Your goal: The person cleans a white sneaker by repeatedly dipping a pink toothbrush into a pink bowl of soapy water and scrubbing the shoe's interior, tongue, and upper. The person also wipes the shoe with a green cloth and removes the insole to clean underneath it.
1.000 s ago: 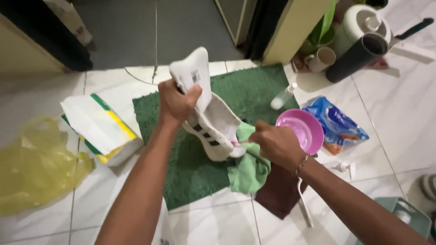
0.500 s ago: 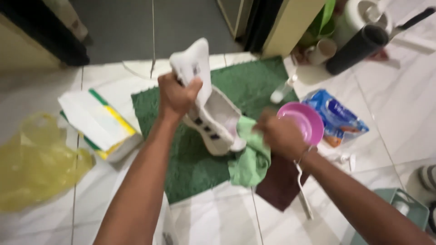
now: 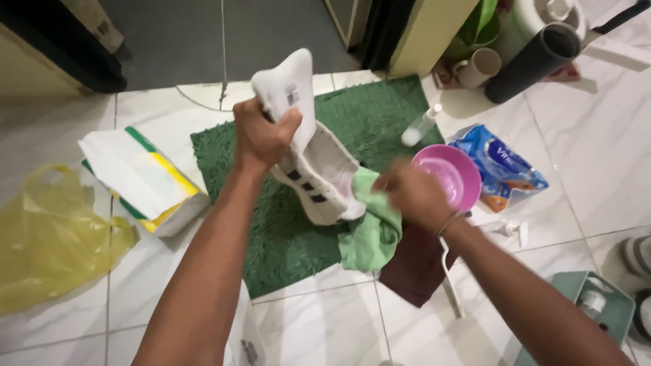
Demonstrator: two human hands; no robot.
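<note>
Left hand (image 3: 261,139) clenched on shoe (image 3: 313,177) tongue, right hand (image 3: 410,195) blurred, grasp unclear. Best: steady shoe, short strokes over green cloth (image 3: 369,234).

My arms are bare from the bottom edge of the frame up, no sleeves showing on either. My left hand (image 3: 261,135) wears no ring or band. Just below my blurred right hand (image 3: 410,195), right of centre, a thin bracelet (image 3: 447,224) circles my wrist.
</note>
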